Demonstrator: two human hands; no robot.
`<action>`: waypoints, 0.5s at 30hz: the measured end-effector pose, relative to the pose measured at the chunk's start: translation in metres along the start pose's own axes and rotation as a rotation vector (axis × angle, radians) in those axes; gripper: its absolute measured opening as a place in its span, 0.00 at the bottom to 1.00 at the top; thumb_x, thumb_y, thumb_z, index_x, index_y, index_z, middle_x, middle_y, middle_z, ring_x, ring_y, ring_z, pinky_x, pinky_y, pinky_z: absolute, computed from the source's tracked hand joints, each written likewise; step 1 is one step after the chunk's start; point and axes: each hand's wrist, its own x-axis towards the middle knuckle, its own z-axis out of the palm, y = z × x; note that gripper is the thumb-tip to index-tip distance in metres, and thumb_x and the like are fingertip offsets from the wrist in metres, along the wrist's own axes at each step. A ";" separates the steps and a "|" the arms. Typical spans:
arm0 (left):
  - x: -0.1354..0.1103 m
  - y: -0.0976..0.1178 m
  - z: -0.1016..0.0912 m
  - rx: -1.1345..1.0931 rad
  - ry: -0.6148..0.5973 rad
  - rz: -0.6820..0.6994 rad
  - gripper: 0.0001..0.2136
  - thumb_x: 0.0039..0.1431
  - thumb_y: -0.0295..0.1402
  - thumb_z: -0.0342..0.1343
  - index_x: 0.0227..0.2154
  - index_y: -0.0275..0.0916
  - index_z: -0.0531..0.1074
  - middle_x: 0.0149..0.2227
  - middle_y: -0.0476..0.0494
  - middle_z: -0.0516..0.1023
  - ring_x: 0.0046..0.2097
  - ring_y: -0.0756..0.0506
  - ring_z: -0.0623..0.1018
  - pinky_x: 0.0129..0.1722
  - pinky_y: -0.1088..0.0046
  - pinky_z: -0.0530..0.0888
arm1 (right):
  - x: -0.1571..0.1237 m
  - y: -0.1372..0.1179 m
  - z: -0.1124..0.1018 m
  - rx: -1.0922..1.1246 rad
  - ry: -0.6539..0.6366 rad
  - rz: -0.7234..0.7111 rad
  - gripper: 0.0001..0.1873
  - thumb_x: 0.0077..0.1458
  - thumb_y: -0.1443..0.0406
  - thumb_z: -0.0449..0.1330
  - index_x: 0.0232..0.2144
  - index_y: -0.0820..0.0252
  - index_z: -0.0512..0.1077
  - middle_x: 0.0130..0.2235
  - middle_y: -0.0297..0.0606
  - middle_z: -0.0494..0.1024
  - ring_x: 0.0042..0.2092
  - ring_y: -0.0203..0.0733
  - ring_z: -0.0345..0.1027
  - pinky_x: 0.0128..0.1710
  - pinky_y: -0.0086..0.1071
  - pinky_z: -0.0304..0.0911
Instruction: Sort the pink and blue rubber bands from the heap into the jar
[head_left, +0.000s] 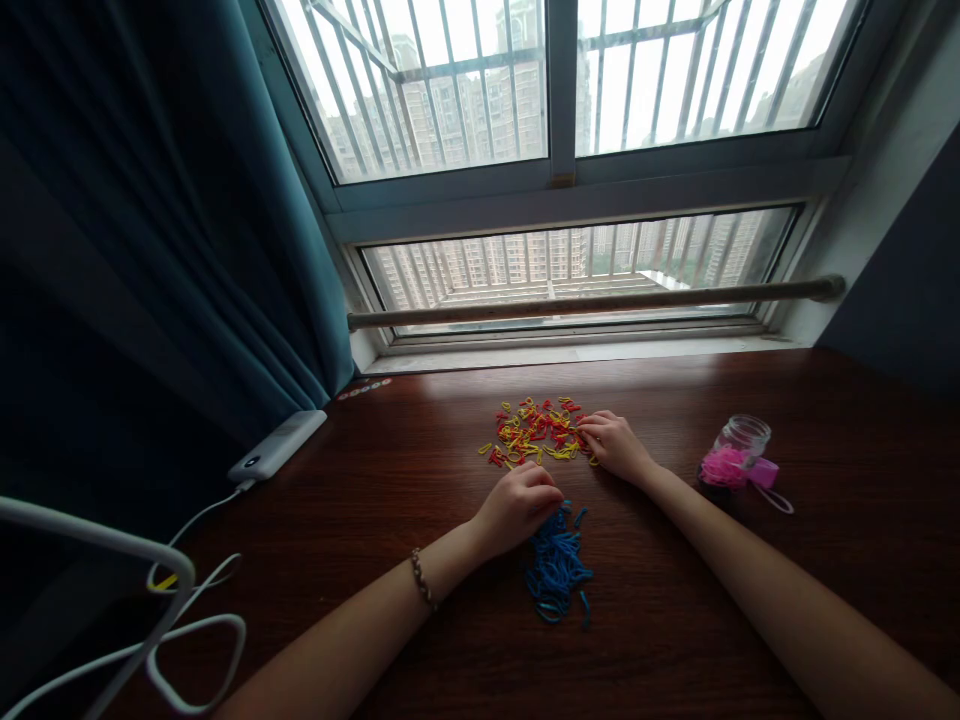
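Observation:
A scattered heap of small red and yellow rubber bands point(534, 430) lies on the dark wooden table point(390, 500) near the window. A separate pile of blue bands point(556, 570) lies closer to me. My left hand point(519, 505) rests curled at the top of the blue pile, fingers bent together; what they pinch is hidden. My right hand point(615, 442) touches the right edge of the red and yellow heap, fingertips closed among the bands. A beaded bracelet point(421, 578) is on my left wrist.
A small glass jar point(742, 438) with a pink ribbon point(731, 468) stands at the right. A white power bank point(277, 445) with white cables point(191, 590) lies at the left by a teal curtain point(187, 200). A barred window point(555, 140) is behind.

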 end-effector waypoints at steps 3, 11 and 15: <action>0.000 0.001 0.000 0.023 -0.036 0.070 0.08 0.57 0.31 0.48 0.32 0.39 0.73 0.31 0.43 0.72 0.35 0.49 0.68 0.39 0.71 0.66 | 0.001 0.001 0.001 0.006 0.045 0.025 0.13 0.53 0.68 0.50 0.34 0.57 0.74 0.41 0.39 0.74 0.45 0.43 0.62 0.45 0.37 0.57; -0.004 0.002 -0.001 0.038 -0.053 0.204 0.08 0.57 0.32 0.48 0.33 0.38 0.72 0.29 0.44 0.73 0.34 0.49 0.70 0.36 0.72 0.66 | 0.001 0.001 -0.004 0.206 0.265 0.194 0.10 0.51 0.63 0.52 0.27 0.60 0.73 0.31 0.40 0.75 0.33 0.40 0.68 0.36 0.33 0.62; -0.006 0.008 -0.005 0.058 -0.072 0.313 0.07 0.56 0.31 0.47 0.33 0.40 0.71 0.26 0.45 0.73 0.35 0.48 0.71 0.38 0.71 0.67 | 0.001 -0.003 -0.006 0.340 0.281 0.343 0.09 0.46 0.60 0.56 0.26 0.60 0.71 0.26 0.36 0.75 0.28 0.39 0.68 0.31 0.32 0.62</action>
